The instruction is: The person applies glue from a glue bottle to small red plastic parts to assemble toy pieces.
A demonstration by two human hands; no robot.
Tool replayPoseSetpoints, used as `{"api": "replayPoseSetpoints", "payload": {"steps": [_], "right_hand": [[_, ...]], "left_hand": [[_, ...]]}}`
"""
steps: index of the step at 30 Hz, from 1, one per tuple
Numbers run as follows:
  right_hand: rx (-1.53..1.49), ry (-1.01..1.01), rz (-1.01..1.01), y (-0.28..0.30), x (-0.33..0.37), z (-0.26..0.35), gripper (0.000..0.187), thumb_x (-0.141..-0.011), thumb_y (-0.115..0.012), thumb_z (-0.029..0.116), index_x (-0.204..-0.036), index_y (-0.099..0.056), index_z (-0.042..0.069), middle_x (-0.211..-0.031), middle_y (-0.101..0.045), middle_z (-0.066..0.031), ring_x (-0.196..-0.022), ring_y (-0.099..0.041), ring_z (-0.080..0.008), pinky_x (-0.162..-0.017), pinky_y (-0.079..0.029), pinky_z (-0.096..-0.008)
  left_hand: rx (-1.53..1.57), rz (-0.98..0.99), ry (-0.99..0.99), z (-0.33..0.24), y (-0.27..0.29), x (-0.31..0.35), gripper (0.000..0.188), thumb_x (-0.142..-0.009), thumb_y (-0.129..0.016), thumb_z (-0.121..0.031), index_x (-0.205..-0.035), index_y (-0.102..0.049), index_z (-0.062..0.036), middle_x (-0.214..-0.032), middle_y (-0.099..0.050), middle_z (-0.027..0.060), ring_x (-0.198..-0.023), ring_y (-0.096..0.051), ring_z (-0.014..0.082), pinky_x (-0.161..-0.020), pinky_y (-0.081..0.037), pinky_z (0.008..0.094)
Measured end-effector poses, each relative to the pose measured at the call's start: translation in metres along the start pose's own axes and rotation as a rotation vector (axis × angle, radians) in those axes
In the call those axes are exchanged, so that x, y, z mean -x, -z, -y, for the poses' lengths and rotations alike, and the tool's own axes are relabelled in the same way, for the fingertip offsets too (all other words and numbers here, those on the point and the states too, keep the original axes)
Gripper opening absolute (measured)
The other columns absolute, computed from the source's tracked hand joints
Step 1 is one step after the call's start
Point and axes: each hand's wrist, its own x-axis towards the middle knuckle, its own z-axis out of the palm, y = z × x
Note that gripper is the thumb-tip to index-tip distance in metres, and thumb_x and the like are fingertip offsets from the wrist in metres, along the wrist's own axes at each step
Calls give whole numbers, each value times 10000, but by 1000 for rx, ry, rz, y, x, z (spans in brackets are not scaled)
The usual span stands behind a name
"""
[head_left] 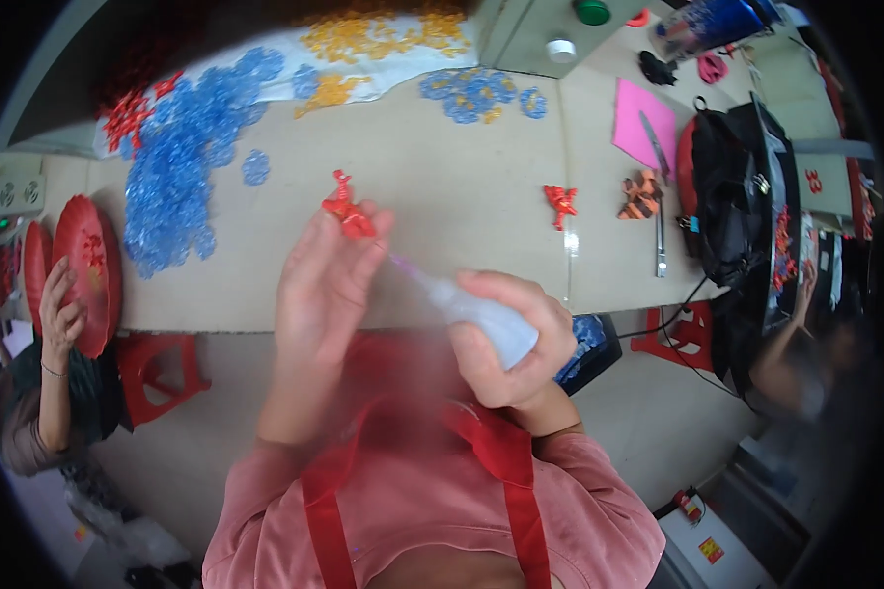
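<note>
Pinched upright in the fingertips of my left hand (329,270) is a small red plastic figure (348,210), raised over the front part of the table. My right hand (516,339) wraps round a soft white squeeze bottle (486,316), tilted so its thin purplish nozzle (413,273) points at the left fingertips. The nozzle tip is close to the figure's underside; whether they touch I cannot tell. Another red figure (560,204) lies on the table to the right, beside an orange and brown striped piece (640,194).
Blue translucent discs (172,167) heap at the left, with red pieces (133,118) and yellow pieces (373,37) behind. More blue discs (471,93) lie at the back. To the right are a pink sheet (646,123), a knife (653,137) and a black bag (732,196). A co-worker's hand (61,309) holds a red tray (90,270).
</note>
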Motion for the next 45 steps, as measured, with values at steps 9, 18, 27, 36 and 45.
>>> {"api": "replayPoseSetpoints", "payload": {"steps": [9, 18, 27, 36, 45], "right_hand": [[46, -12, -36, 8, 10, 0, 277, -707, -644, 32, -963, -588, -59, -836, -647, -155, -694, -649, -196, -612, -509, -267], [97, 91, 40, -9, 9, 5, 306, -631, -670, 7, -923, -588, -39, -826, -651, -148, -636, -645, -250, -575, -518, -290], [100, 61, 57, -11, 9, 3, 316, -629, -678, 12, -930, -592, -27, -825, -652, -145, -638, -644, -244, -582, -513, -284], [-62, -88, 28, -4, 7, -2, 328, -709, -663, 52, -1024, -597, -7, -776, -645, -105, -605, -612, -149, -550, -477, -247], [-182, -493, -134, 44, -34, -95, 225, -698, -617, 12, -896, -509, 19, -818, -561, -61, -698, -588, -163, -617, -468, -275]], "left_hand": [[-20, 0, 79, 7, -5, -1, 312, -928, -455, -195, -1165, -464, 7, -1102, -548, 107, -1069, -537, 220, -880, -478, 287], [-184, -42, -84, 3, -10, 10, 349, -930, -429, -134, -1244, -409, 16, -1112, -549, 162, -1057, -555, 272, -848, -513, 322], [-246, -1, -154, 5, -12, 13, 323, -911, -466, -116, -1206, -450, 16, -1108, -548, 160, -1057, -548, 298, -874, -483, 350], [-73, 13, -77, 2, 6, 5, 317, -924, -452, -143, -1192, -454, 25, -1115, -541, 156, -1060, -543, 278, -884, -485, 340], [149, -89, 121, 15, 4, -10, 304, -933, -428, -133, -1181, -440, 43, -1121, -530, 133, -1118, -495, 261, -980, -427, 336]]}}
